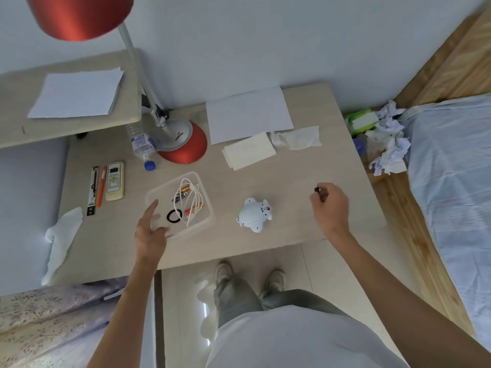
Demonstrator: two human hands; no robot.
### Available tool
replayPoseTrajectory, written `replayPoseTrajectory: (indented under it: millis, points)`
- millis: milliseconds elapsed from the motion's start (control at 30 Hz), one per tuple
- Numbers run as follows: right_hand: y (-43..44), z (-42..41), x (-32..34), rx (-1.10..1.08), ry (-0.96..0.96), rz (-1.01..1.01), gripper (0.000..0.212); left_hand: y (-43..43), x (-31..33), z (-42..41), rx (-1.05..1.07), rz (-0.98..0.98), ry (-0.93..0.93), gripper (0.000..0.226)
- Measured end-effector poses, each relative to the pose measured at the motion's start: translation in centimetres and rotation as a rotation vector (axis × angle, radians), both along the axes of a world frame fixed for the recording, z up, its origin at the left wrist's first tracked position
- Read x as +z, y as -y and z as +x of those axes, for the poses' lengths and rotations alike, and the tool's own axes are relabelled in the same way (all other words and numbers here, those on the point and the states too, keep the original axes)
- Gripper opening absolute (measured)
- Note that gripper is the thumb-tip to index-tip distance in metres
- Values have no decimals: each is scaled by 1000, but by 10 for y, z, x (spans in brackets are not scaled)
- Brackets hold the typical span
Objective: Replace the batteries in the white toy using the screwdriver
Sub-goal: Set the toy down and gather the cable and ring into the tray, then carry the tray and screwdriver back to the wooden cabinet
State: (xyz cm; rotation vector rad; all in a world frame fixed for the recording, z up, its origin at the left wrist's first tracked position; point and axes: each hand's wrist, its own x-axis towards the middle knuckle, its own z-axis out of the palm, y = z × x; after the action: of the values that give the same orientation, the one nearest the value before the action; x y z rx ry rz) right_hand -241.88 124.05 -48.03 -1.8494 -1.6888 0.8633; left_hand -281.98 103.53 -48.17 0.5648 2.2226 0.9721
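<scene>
Far out to the left of the white toy (254,214), a crumpled tissue (63,229) hangs over the desk (292,195) edge. Moving in toward the toy: a black pen pack (93,191), an orange pen (101,189) and a remote control (115,181), lined up side by side. Further back on the toy's left lies a water bottle (140,142), touching the red lamp base (186,150).

Now the clear tray (159,193), just left of the toy. Inside are batteries (183,193), a looped white cable (194,200) and a black ring (174,216). The left hand (150,229) is at the tray's near corner, on the side away from the toy. Its fingers are spread and straight, the index stretched forward, and it has hold of nothing. I cannot tell whether it actually touches the rim.

And there is the toy itself, lying on the desk near the front edge, between the two hands. Nobody touches it. There is a small red mark on its right side.

To the toy's right, well apart from it, is the right hand (330,208). Its fingers are curled in and pinch the dark handle of the screwdriver (316,188), whose thin shaft points away toward the wall.

Behind the toy lie a white sheet (249,115), a folded napkin (248,151) and a loose tissue (295,138).
</scene>
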Motion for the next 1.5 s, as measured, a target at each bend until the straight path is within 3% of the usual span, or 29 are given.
replayPoseTrajectory:
  millis: [167, 400, 700, 1133, 1500]
  points:
    - [7, -26, 57, -148, -410, -160, 20, -27, 58, 23, -55, 89, 13, 85]
    - [16, -41, 151, -50, -796, -232, 25, -62, 136, 68, -165, 207, 39, 87]
    - [39, -21, 219, -150, -1060, -283, 20, -86, 200, 109, -344, 352, 42, 83]
    - [130, -6, 284, -431, -1083, -4, 16, -120, 265, 143, -738, 404, 197, 78]
    - [270, 19, 281, -850, -1060, 209, 19, -82, 257, 207, -1120, 335, 315, 78]
